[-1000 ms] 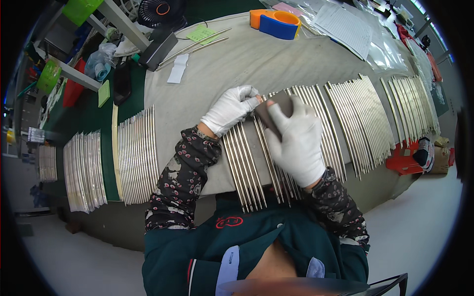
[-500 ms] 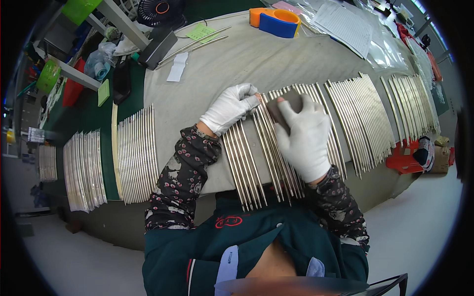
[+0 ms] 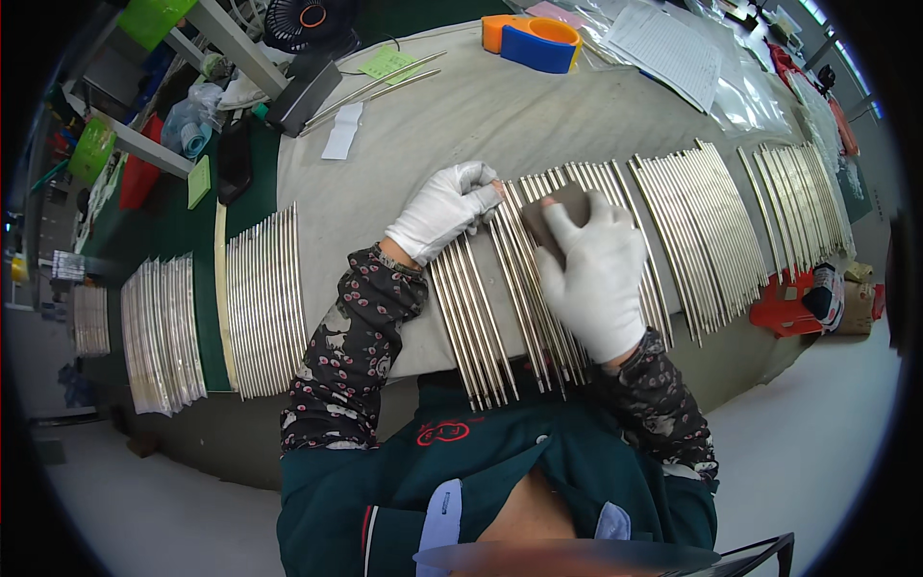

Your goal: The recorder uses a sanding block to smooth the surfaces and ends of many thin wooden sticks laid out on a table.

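My left hand (image 3: 442, 213), in a white glove with bare fingertips, is closed at the far ends of a group of thin silvery metal rods (image 3: 524, 279), its thumb and forefinger pinching a rod's end. The gloved right hand (image 3: 598, 279) grips a flat grey-brown block, which looks like a sanding block (image 3: 561, 210), and presses it on the upper part of the same rods. The palm hides part of them. Beneath my left wrist, a smaller set of rods (image 3: 473, 327) lies side by side, separated by a narrow gap.
More rods lie in rows at the right (image 3: 707, 240) and left (image 3: 264, 298), beside a plastic-wrapped bundle (image 3: 163, 332). An orange and blue tape ring (image 3: 534, 43), papers (image 3: 663, 53), a white slip (image 3: 342, 131) and a black fan (image 3: 310, 24) sit farther back. A red stool (image 3: 784, 308) stands at right.
The block and my right hand have shifted slightly right and toward me over the rods. My left hand keeps its place at the rod ends.
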{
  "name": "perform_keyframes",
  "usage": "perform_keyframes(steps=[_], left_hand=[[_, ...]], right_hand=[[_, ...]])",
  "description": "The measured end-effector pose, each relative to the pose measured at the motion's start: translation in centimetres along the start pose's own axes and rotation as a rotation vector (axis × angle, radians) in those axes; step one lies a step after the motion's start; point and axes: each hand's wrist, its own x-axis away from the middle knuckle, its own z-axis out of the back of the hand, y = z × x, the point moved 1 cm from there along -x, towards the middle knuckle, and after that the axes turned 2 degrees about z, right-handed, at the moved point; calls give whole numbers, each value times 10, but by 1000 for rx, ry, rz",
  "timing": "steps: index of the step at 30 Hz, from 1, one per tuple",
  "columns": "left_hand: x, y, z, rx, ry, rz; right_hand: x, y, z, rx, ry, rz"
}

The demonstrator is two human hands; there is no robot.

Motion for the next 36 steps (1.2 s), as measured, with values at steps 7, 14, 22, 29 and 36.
perform_keyframes(steps=[7,14,22,29,36], left_hand=[[2,0,-2,28,-1,-3],[2,-2,-2,56,21,-59],[5,5,-3,97,-3,53],[-4,5,-2,45,-1,46],[31,46,-43,-1141,209,-421]], right_hand=[[2,0,3,-4,28,82],[5,-5,3,-69,66,101],[5,9,9,58,25,18],[40,44,25,-51,196,-62],[80,64,36,-150,194,-153]])
